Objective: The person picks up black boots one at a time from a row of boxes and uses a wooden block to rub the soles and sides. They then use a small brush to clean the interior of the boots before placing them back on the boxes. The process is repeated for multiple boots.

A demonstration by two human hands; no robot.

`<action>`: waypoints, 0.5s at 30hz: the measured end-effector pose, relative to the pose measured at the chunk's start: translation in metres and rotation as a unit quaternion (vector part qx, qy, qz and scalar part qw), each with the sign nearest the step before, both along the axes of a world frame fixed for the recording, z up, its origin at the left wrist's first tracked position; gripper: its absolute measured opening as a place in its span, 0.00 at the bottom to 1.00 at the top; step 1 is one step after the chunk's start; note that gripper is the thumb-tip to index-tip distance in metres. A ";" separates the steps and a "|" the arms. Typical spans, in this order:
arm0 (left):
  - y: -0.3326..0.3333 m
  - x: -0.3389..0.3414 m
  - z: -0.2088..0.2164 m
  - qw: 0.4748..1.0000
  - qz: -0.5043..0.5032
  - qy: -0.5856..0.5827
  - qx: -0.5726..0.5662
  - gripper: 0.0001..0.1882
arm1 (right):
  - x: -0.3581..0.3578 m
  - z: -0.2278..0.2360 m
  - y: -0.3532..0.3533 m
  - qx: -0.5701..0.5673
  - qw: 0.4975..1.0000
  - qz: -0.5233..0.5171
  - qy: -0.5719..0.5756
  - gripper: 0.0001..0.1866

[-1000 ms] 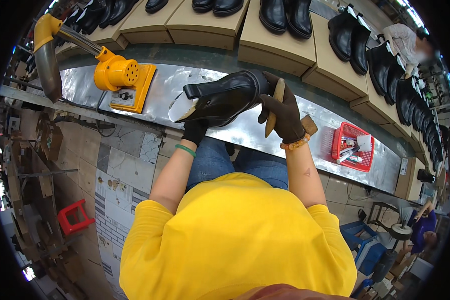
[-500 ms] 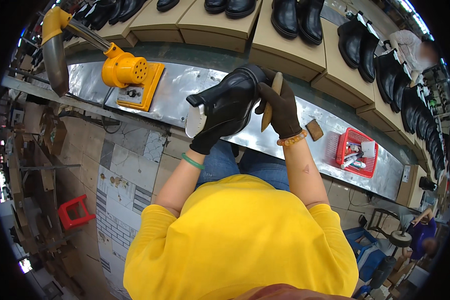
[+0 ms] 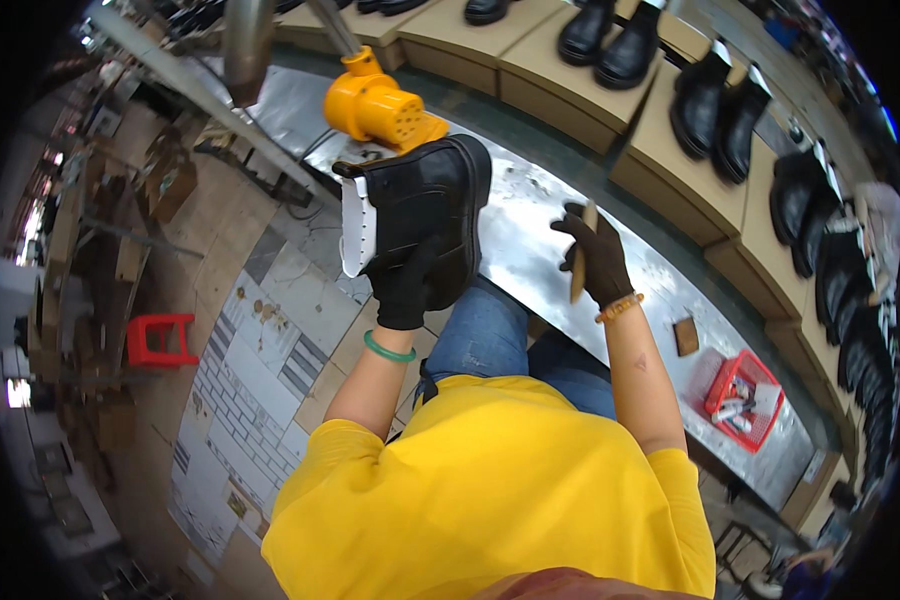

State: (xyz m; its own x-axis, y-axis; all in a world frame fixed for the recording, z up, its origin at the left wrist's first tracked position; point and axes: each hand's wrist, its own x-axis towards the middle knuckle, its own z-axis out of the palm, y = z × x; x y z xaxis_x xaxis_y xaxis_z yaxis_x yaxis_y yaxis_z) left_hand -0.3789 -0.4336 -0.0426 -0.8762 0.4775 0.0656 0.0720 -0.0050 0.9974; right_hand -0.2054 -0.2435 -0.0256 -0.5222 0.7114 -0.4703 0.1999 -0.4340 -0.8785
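A black ankle boot (image 3: 425, 195) is raised above the bench's near edge, its white paper-like lining poking out of the top opening on the left. My left hand (image 3: 405, 292), in a dark glove, grips it from below near the shaft, and the fingers are partly lost against the black leather. To the right, apart from the boot, my gloved right hand (image 3: 606, 262) holds a slim tan wooden-looking stick (image 3: 580, 265) with tapered ends. Some fingers of that hand stretch out past the stick. The boot's sole faces right, towards this hand.
Beneath runs a shiny metal bench (image 3: 530, 200). A yellow machine (image 3: 375, 108) with a metal pipe (image 3: 248, 50) stands behind the boot. A brown block (image 3: 686, 337) and a red basket (image 3: 763, 432) of small items lie right. Boots line cardboard boxes (image 3: 560, 95). A red stool (image 3: 160, 340) stands left.
My right hand with the stick has come away from the boot, to the right and nearer. The boot has turned more upright in my left hand. The whole view has swung round.
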 end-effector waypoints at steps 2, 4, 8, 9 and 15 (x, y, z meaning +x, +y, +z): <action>-0.008 -0.020 0.008 0.995 0.060 -0.072 0.021 0.17 | 0.013 -0.034 -0.001 -0.017 0.999 -0.006 -0.042 0.22; -0.012 -0.037 0.011 0.992 0.120 -0.021 0.026 0.15 | 0.035 -0.074 -0.001 -0.032 0.996 -0.010 -0.086 0.21; -0.022 -0.081 -0.007 0.976 0.204 0.006 0.082 0.14 | 0.064 -0.090 -0.004 -0.033 0.993 -0.047 -0.103 0.21; -0.025 -0.089 -0.009 0.971 0.226 0.019 0.074 0.14 | 0.064 -0.088 -0.003 -0.030 0.992 -0.057 -0.107 0.21; -0.041 -0.162 -0.039 0.951 0.304 0.048 0.029 0.28 | 0.064 -0.092 -0.001 -0.022 0.994 -0.038 -0.101 0.17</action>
